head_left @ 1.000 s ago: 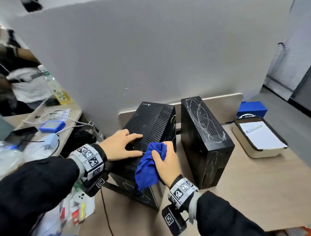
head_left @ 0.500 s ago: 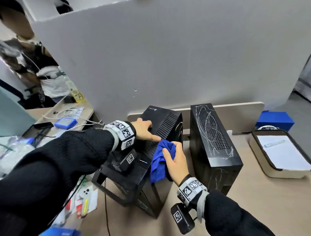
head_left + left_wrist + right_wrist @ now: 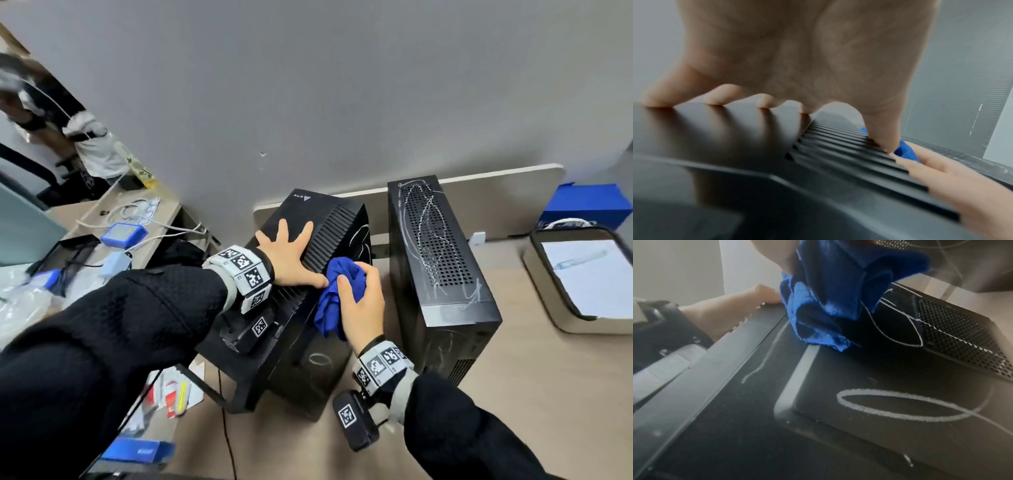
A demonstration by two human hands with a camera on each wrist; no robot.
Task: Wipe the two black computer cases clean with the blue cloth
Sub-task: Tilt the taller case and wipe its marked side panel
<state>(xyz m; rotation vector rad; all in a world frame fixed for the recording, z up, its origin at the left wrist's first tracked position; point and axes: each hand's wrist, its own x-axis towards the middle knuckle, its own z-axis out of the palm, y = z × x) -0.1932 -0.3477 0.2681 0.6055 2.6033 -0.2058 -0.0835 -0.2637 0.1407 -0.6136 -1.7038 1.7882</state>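
Observation:
Two black computer cases stand side by side on the desk. The left case (image 3: 308, 219) leans to the left, its ribbed vent facing up. My left hand (image 3: 291, 253) lies flat on its top with fingers spread (image 3: 764, 100). My right hand (image 3: 359, 301) grips the bunched blue cloth (image 3: 337, 294) against the case's right side, near white chalk-like scribbles (image 3: 900, 404). The right case (image 3: 442, 274) stands upright, with white scribbles across its perforated top. In the right wrist view the cloth (image 3: 834, 293) hangs over the left case's side.
A grey partition wall (image 3: 342, 85) rises behind the cases. A beige tray (image 3: 548, 308) holding white paper sits at the right, with a blue box (image 3: 585, 205) behind it. The neighbouring desk (image 3: 161, 209) at left holds cables and clutter. Papers (image 3: 171, 394) lie by the left case's base.
My left hand slid farther back along the left case's top and spread flat. The right hand moved the cloth up along the case's right side. The head view shifted closer.

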